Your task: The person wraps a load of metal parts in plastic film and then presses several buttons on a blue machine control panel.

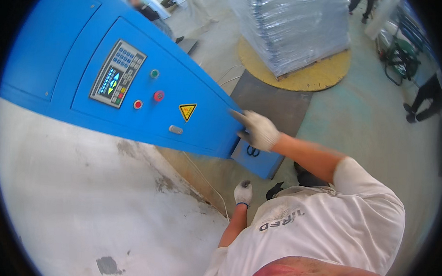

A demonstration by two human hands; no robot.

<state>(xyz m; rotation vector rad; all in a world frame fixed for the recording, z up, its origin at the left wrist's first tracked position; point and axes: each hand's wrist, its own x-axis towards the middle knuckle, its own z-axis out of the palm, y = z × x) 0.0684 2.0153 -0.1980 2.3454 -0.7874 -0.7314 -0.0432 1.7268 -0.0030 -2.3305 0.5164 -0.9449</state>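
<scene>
In a white glove with dark fingertips, my right hand [261, 130] reaches toward the lower end of a tall blue machine column [201, 132]. Its fingers are stretched out and apart, a little smeared by motion, and nothing shows in them. The column carries a control panel [118, 73] with keys and a lit screen, a red mushroom button [158, 96], a green button [155, 74] and a smaller red button [138, 104]. My left hand [243, 192], gloved too, hangs low beside my body with its fingers curled in; no object shows in it.
Beyond the column, a film-wrapped stack [297, 33] stands on a round yellow turntable [305, 83], with a dark metal ramp [273, 103] before it. A white wall [73, 181] runs along the left. A thin cable [209, 184] hangs near it. Other people [429, 96] stand farther off.
</scene>
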